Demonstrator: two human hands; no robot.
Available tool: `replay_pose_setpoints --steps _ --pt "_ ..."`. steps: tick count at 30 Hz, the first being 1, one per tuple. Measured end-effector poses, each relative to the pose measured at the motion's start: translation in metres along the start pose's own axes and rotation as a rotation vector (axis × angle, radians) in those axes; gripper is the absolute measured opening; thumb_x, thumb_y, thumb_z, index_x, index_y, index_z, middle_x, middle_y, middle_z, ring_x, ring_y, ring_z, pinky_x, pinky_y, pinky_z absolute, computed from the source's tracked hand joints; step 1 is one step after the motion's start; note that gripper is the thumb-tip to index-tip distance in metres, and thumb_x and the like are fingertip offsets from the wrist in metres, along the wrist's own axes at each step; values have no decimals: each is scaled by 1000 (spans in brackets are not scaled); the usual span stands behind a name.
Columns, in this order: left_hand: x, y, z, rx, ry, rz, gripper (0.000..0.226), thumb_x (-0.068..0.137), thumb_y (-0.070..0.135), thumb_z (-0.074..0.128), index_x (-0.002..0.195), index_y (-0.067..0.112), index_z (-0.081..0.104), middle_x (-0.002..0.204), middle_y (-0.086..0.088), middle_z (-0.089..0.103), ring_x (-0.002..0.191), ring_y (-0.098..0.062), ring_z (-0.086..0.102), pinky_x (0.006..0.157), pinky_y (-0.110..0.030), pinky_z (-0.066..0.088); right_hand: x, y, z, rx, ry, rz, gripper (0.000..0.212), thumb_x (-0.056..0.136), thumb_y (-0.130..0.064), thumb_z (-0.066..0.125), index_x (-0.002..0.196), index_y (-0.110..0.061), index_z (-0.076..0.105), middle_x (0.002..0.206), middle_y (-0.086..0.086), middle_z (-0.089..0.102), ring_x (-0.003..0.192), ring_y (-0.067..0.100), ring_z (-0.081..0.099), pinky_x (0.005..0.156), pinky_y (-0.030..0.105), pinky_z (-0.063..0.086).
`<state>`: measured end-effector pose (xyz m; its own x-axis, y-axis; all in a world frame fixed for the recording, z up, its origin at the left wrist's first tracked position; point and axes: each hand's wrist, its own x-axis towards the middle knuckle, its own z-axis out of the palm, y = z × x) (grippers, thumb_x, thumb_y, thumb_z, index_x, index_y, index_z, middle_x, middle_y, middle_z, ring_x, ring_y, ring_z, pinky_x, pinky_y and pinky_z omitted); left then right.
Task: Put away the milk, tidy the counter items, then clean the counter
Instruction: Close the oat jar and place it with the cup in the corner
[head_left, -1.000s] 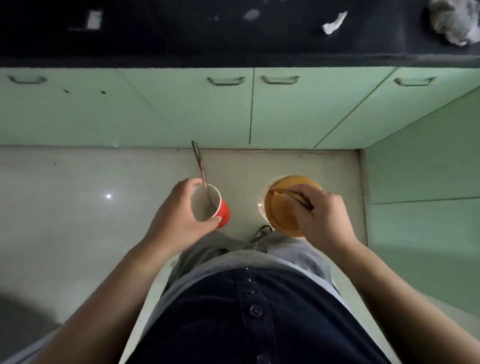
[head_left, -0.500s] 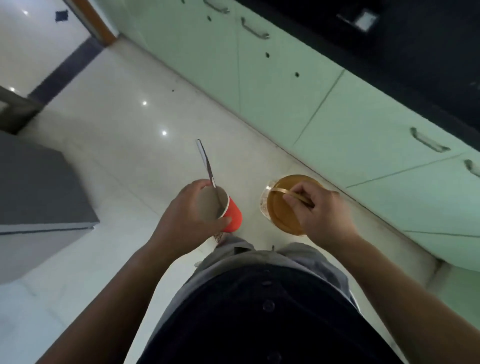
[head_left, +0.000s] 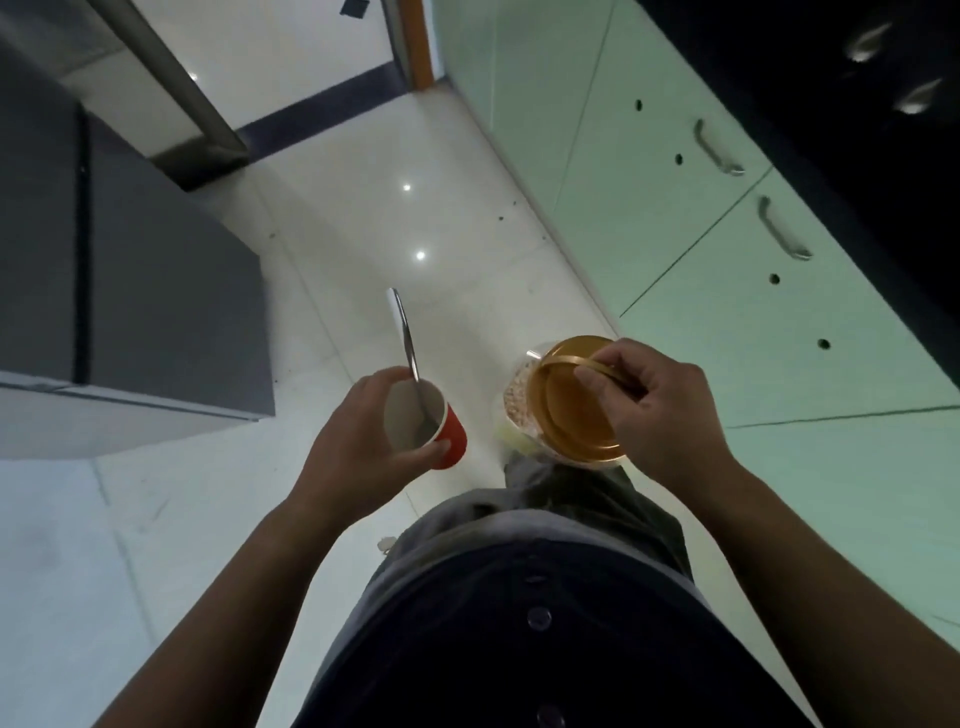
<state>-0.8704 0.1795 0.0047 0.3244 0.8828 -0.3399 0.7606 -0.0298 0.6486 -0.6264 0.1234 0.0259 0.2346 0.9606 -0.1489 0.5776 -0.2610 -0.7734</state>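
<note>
My left hand (head_left: 363, 441) is wrapped around a red paper cup (head_left: 436, 431), fingers curled on its wall and thumb across the near rim. A metal spoon (head_left: 408, 348) stands in it, handle leaning out past the far rim. The cup looks light, thin and easy to crush, so I judge a loose side grip mid-wall is right. The spoon is loose and could tip out if I tilt.

My right hand (head_left: 654, 410) carries a clear jar (head_left: 519, 410) with a gold lid (head_left: 576, 410), fingers closed over the lid's edge, apparently pinching a thin gold band there. The jar hangs below the lid, holding pale grainy stuff. It is probably heavier than the cup, rigid, smooth-sided. I can't tell whether it is glass or plastic. If the lid isn't tight, a top hold is risky, so gripping the body is safer.

Both things are in the air over the white floor (head_left: 363, 234), beside the green cabinets (head_left: 675, 234), dark counter (head_left: 831, 104) above. No milk in view.
</note>
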Motion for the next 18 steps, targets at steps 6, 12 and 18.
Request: replay_pose_setpoints --steps 6,12,18 --pt "105 8 -43 8 72 -7 77 66 34 81 131 18 43 128 -3 52 103 -13 48 71 -18 40 127 -18 -1 24 -41 -94 4 84 -29 64 86 -27 61 76 -15 61 74 -1 55 63 10 38" --pt "224 47 -95 43 137 28 76 65 39 79 129 18 45 126 -2 53 99 -9 45 69 -11 36 261 -40 -7 56 -81 -139 7 84 -24 64 79 -24 61 66 -19 57 67 -6 57 56 4 40" --pt "308 44 -142 0 186 -36 80 60 50 73 129 20 46 124 3 53 100 -8 47 72 -10 34 368 -63 -10 18 -37 -175 7 85 -21 64 79 -17 63 62 -15 57 68 -2 58 56 5 40"
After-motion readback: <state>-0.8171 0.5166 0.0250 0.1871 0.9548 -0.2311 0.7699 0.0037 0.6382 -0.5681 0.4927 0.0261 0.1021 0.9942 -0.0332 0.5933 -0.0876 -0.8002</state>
